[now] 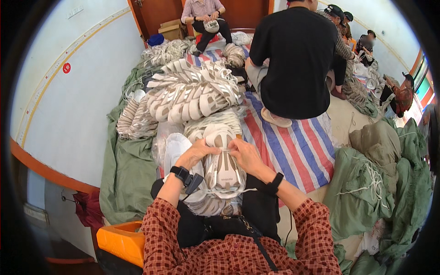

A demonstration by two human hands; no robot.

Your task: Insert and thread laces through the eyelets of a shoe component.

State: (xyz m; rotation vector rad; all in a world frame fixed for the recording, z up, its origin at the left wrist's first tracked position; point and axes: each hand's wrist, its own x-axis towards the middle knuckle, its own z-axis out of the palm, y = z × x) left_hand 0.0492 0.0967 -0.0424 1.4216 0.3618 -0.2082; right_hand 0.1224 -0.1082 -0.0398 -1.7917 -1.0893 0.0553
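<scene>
A beige-and-white shoe upper [223,172] rests in front of me, its toe toward my lap. My left hand [198,153] is closed, thumb and fingertips pinching near the top of the upper's lacing. From the other side my right hand [246,156] pinches at the same spot, fingers curled. A thin white lace [225,149] runs between the two sets of fingertips. Beside my left wrist stands a white shoe-shaped piece [175,149], partly hidden by that hand. More uppers in clear plastic [211,206] lie below the one I work on.
Large heaps of shoe uppers [197,89] rise just ahead. A co-worker in black [293,64] sits on the striped sheet [288,151]; another person [206,13] handles an upper at the back. Green sacks [362,188] stand right, an orange stool [120,240] lower left.
</scene>
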